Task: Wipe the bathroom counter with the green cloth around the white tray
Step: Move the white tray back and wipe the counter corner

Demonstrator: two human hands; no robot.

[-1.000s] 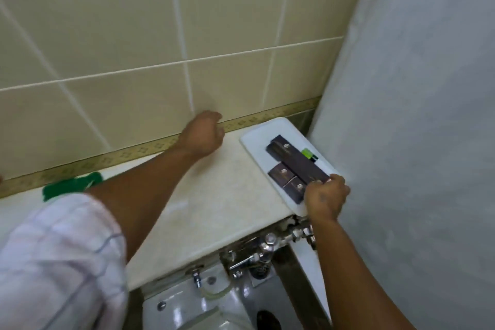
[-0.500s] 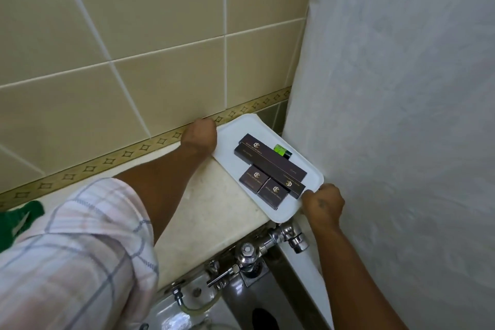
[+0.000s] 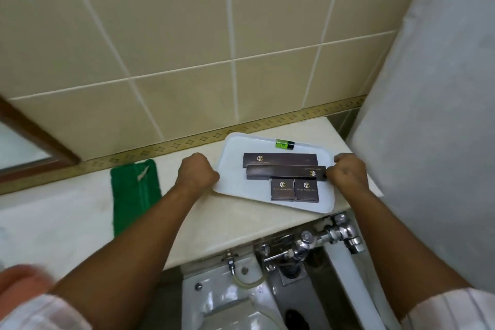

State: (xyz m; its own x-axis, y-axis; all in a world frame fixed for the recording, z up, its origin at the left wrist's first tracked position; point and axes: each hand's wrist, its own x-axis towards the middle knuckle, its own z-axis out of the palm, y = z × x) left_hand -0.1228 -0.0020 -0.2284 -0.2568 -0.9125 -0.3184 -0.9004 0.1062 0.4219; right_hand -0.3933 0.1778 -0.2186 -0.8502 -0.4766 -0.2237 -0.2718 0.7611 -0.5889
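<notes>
The white tray sits on the pale marble counter near its right end, turned slightly askew. It carries several dark brown boxes and a small green bottle. My left hand grips the tray's left edge. Around the tray's right edge my right hand is closed. The green cloth lies flat on the counter to the left of my left arm, with nothing touching it.
A beige tiled wall with a patterned border backs the counter. A white shower curtain hangs close on the right. Below the counter's front edge are chrome flush pipes and a toilet. A mirror frame shows at far left.
Both hands have slid the tray leftward, away from the curtain, and turned it. My left hand went from the wall edge to the tray's left rim. The view shifted, showing the green cloth fully.
</notes>
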